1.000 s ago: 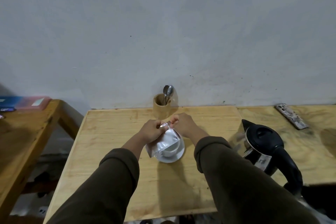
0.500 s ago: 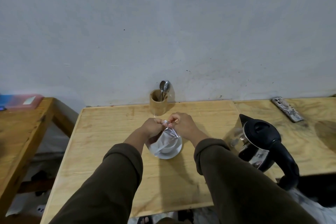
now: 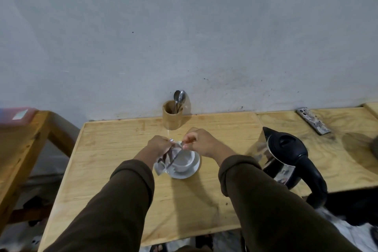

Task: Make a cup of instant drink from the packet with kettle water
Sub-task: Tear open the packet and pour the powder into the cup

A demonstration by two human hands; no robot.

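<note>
A white cup (image 3: 185,162) sits on a white saucer (image 3: 194,172) in the middle of the wooden table (image 3: 114,149). Above the cup's left side I hold a silvery packet (image 3: 165,159). My left hand (image 3: 159,146) pinches its top left corner and my right hand (image 3: 199,142) pinches the top right part. The packet's top looks pulled apart between the two hands, though it is blurred. A black and steel kettle (image 3: 286,155) stands to the right of the cup, lid shut, spout toward the cup.
A wooden holder (image 3: 171,115) with spoons (image 3: 180,96) stands against the wall behind the cup. A phone (image 3: 313,120) lies at the far right. A second wooden table (image 3: 18,149) is on the left, with a gap between.
My hands have drawn apart at the packet's top, the right hand moving right. The packet now hangs lower on the left of the cup, uncovering more of it.
</note>
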